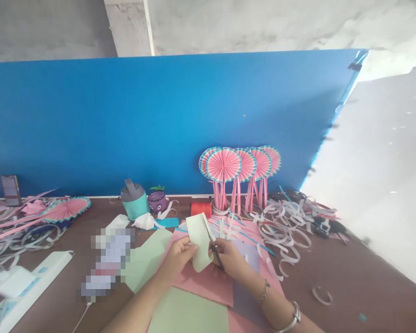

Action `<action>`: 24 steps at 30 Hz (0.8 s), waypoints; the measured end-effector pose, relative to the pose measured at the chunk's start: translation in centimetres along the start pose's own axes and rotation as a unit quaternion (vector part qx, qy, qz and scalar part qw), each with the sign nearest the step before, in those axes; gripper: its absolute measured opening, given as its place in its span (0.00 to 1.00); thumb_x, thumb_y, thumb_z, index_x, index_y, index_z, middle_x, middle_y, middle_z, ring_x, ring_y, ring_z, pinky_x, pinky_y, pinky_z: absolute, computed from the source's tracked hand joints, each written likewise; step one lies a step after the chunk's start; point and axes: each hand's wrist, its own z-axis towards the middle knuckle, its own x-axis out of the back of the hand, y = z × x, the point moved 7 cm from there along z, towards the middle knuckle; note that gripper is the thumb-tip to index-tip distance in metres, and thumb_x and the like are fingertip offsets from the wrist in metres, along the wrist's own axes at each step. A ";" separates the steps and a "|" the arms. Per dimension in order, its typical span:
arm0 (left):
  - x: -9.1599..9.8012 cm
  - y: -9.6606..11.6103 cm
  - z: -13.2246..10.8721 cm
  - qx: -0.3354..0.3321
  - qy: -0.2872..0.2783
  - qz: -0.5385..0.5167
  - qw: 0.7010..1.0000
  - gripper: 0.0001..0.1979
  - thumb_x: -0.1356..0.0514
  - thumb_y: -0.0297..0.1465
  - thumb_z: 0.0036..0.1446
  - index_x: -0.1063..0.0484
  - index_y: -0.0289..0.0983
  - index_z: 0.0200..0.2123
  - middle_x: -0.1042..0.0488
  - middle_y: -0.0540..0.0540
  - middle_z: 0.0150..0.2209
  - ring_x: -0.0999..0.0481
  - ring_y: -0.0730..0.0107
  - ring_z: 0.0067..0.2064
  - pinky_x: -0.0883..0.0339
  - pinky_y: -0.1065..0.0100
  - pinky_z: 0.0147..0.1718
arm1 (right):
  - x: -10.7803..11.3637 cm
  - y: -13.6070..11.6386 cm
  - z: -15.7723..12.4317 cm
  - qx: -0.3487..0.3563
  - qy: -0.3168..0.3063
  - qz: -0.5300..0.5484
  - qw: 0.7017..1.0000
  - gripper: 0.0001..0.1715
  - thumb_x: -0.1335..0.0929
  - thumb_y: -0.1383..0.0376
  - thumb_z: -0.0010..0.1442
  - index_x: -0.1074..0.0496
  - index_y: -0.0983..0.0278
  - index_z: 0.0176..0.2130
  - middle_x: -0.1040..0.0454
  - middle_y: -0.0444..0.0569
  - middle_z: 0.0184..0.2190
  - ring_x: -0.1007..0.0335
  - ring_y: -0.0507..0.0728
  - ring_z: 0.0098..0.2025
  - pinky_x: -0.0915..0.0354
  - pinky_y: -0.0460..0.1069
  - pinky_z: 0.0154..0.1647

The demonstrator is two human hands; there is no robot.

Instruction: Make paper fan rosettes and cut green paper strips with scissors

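Observation:
My left hand (178,257) pinches the lower left edge of a pale green paper piece (198,240), held upright over the table. My right hand (230,257) is closed round the handles of scissors (211,241), whose blades lie along the paper's right edge. Under both hands lie overlapping pink paper sheets (208,283) and light green paper sheets (194,314). A bracelet and a bangle sit on my right wrist.
Pink pleated paper fans on sticks (239,173) stand against the blue board (159,125). Curled paper strips (287,226) litter the right side. A teal cup (134,200), a purple pot (157,200), a red box (201,208) and a white power strip (27,286) sit on the brown table (350,277).

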 end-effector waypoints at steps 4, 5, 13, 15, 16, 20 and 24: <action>0.0 0.0 0.0 -0.003 -0.007 0.002 1.000 0.22 0.36 0.43 0.47 0.26 0.32 0.39 0.23 0.44 0.26 0.26 0.65 0.27 0.35 0.68 0.29 | 0.0 -0.2 -0.1 -0.012 -0.002 -0.006 1.000 0.07 0.37 0.63 0.42 0.36 0.63 0.27 0.33 0.39 0.14 0.36 0.50 0.13 0.46 0.42 0.10; 0.0 0.0 0.0 -0.005 -0.009 0.002 1.000 0.22 0.36 0.43 0.47 0.26 0.32 0.40 0.23 0.44 0.26 0.26 0.66 0.27 0.35 0.68 0.29 | 0.0 -0.2 -0.2 -0.015 -0.003 -0.007 1.000 0.07 0.37 0.64 0.42 0.36 0.63 0.27 0.32 0.39 0.14 0.36 0.50 0.13 0.46 0.42 0.10; 0.1 -0.2 0.1 0.004 -0.012 0.003 1.000 0.23 0.35 0.44 0.45 0.25 0.32 0.39 0.22 0.44 0.26 0.25 0.64 0.27 0.34 0.67 0.28 | -0.1 -0.5 -0.4 -0.010 0.000 0.005 1.000 0.10 0.37 0.64 0.41 0.34 0.64 0.28 0.32 0.39 0.15 0.36 0.50 0.13 0.45 0.43 0.12; 0.0 -0.4 0.2 0.005 -0.019 0.002 1.000 0.23 0.35 0.44 0.45 0.25 0.32 0.38 0.22 0.43 0.27 0.25 0.63 0.27 0.34 0.67 0.29 | -0.1 -0.5 -0.3 -0.007 -0.001 0.013 1.000 0.11 0.37 0.64 0.40 0.33 0.64 0.29 0.32 0.39 0.15 0.36 0.50 0.14 0.44 0.43 0.12; 0.0 -0.4 0.2 0.003 -0.020 0.003 1.000 0.22 0.35 0.44 0.45 0.24 0.32 0.37 0.22 0.43 0.27 0.25 0.63 0.27 0.34 0.67 0.29 | -0.1 -0.4 -0.2 -0.006 -0.001 0.016 1.000 0.11 0.37 0.64 0.40 0.33 0.64 0.29 0.32 0.39 0.15 0.36 0.50 0.14 0.44 0.43 0.13; 0.0 -0.3 0.2 0.001 -0.017 0.008 1.000 0.21 0.35 0.43 0.44 0.24 0.32 0.36 0.21 0.43 0.28 0.24 0.63 0.28 0.34 0.68 0.30 | 0.0 -0.2 0.0 -0.003 0.003 0.013 1.000 0.11 0.37 0.64 0.40 0.33 0.64 0.28 0.32 0.39 0.15 0.35 0.50 0.15 0.43 0.43 0.13; 0.0 -0.2 0.2 0.009 -0.009 0.012 1.000 0.21 0.34 0.43 0.44 0.23 0.32 0.36 0.21 0.43 0.28 0.24 0.62 0.29 0.34 0.67 0.30 | 0.0 0.0 0.1 -0.002 0.000 0.009 1.000 0.09 0.38 0.66 0.40 0.33 0.64 0.26 0.33 0.39 0.14 0.36 0.50 0.14 0.44 0.43 0.12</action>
